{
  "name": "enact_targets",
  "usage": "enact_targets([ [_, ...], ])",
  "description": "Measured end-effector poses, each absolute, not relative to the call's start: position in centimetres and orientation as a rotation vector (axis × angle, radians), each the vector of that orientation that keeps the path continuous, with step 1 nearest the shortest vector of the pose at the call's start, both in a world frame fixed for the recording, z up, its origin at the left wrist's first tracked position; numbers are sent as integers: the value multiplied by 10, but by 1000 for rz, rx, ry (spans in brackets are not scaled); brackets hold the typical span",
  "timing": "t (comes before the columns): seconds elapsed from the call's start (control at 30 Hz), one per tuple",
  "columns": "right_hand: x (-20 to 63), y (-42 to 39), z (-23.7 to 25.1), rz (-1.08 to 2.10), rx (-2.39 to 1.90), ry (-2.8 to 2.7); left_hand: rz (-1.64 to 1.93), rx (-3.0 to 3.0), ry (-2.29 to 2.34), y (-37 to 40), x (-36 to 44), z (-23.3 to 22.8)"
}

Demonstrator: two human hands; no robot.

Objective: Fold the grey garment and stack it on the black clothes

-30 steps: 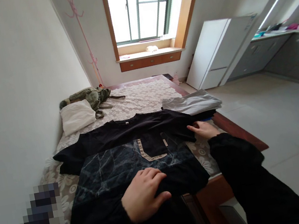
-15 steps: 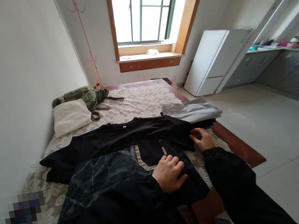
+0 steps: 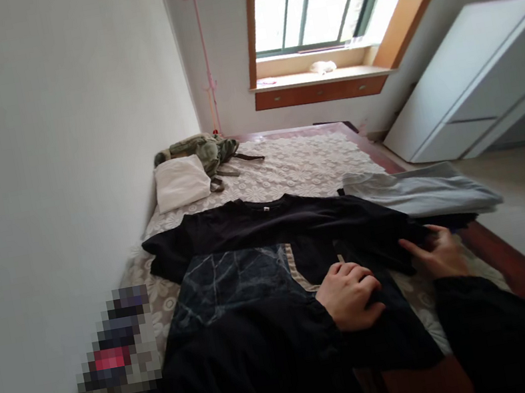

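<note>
A black short-sleeved T-shirt [image 3: 266, 219] lies spread out, with a dark marbled panel and a beige-trimmed patch on its front. My left hand [image 3: 352, 296] rests palm down on that front, below the patch, its fingers loosely bent and the thumb apart. At the sleeve on the right side, my right hand [image 3: 439, 255] has its thumb and fingers around the black cloth; the fingertips are partly hidden. Just beyond that hand is a stack of folded clothes, a light grey garment [image 3: 418, 189] on top and black cloth under it.
The bed has a floral lace cover [image 3: 306, 158] and a reddish wooden edge [image 3: 524, 272]. A white folded cloth [image 3: 181, 182] and a green backpack [image 3: 206, 152] lie by the left wall. A pink coat stand [image 3: 203, 44] and a white fridge [image 3: 455, 81] stand farther back.
The view has turned left, so everything appears farther right. My hands keep about the same places on the T-shirt, the left on its front and the right at the sleeve.
</note>
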State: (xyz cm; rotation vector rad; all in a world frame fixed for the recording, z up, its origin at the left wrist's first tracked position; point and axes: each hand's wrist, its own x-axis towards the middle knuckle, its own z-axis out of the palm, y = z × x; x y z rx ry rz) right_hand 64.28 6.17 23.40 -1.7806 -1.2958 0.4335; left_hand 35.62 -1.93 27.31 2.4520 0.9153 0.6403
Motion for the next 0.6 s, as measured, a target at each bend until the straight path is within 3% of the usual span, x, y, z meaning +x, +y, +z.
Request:
enact_targets([
  [0.13,641,66,244,272,-1779,-1192,759,2168,993,-15,359,268],
  [0.27,642,81,287,295,-1834,-1280,1036,1498,1068,-5,359,272],
  [0.4,617,97,349,768,-1826,-1295,1149,767,949,16,349,278],
  [0.5,582,101,375,1304,-1338,-1383,1092,468,785,29,339,281],
  [0.6,553,103,367,1423,-1050,-1473,1046,374,610,35,332,284],
])
